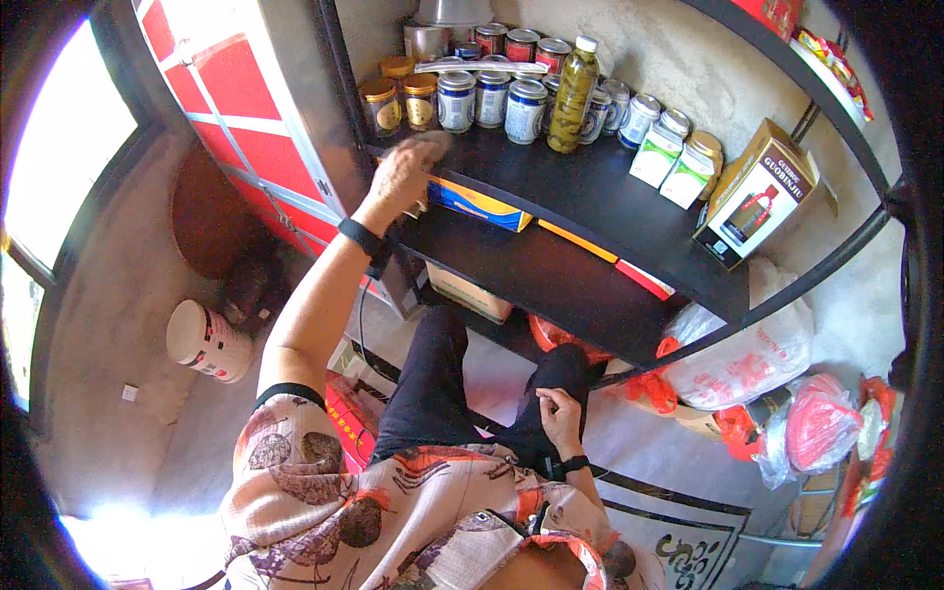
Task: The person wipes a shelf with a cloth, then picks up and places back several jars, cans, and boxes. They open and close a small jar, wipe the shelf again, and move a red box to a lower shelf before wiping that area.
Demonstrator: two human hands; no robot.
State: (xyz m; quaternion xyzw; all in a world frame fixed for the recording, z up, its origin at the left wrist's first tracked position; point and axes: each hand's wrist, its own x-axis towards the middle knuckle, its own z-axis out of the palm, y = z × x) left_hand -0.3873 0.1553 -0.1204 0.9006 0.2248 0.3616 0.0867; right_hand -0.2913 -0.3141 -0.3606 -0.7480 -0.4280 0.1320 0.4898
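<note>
My left hand (401,177), smeared by motion, is at the left front edge of the black upper shelf (590,192). It is just in front of two amber jars with yellow lids, the nearer being a jar (421,103). A blurred brownish patch shows at its fingertips; I cannot tell whether it is fingers or something held. My right hand (560,423) rests on my right thigh, fingers loosely stretched, with nothing in it. Behind the left hand stand several blue-and-white cans (526,111) and a tall bottle (573,95) of greenish contents with a white cap.
Right on the shelf are green-and-white cartons (657,157) and a brown bottle box (757,194). A blue-and-orange box (480,204) lies below. Plastic bags (742,349) are at the lower right. A red cabinet (231,108) and a white bucket (208,341) are on the left.
</note>
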